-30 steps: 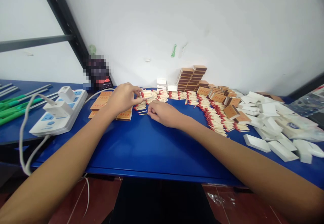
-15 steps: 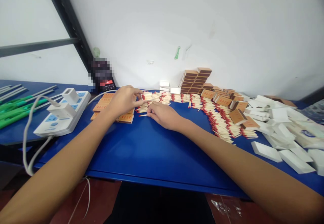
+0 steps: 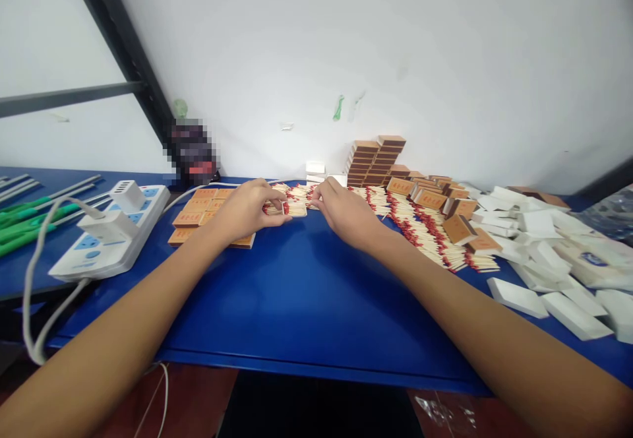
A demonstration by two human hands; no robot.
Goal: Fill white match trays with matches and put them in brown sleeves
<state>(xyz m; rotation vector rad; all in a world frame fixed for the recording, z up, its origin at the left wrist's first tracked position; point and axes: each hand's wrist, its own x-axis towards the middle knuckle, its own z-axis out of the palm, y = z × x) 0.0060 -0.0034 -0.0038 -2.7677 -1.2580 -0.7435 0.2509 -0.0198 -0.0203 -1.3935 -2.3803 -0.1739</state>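
My left hand (image 3: 250, 208) grips the left end of a small white matchbox tray (image 3: 297, 211) between thumb and fingers. Matches with red heads lie in the tray. To the right of it, my right hand (image 3: 343, 212) has its fingertips pinched together over the line of loose matches (image 3: 376, 199); whatever is between them is hidden. Closed orange matchboxes (image 3: 190, 217) lie in rows beside and partly behind my left hand and forearm.
Brown matchboxes (image 3: 370, 161) are stacked by the wall, with more heaped to the right. White trays (image 3: 519, 297) pile up at the far right. A power strip (image 3: 113, 240) with white cables and green-handled tools (image 3: 30, 217) lie on the left of the blue table (image 3: 297, 312).
My right hand has moved right, away from the tray, and the single match that stuck out of its fingers no longer shows. The tray in my left hand sits a little lower.
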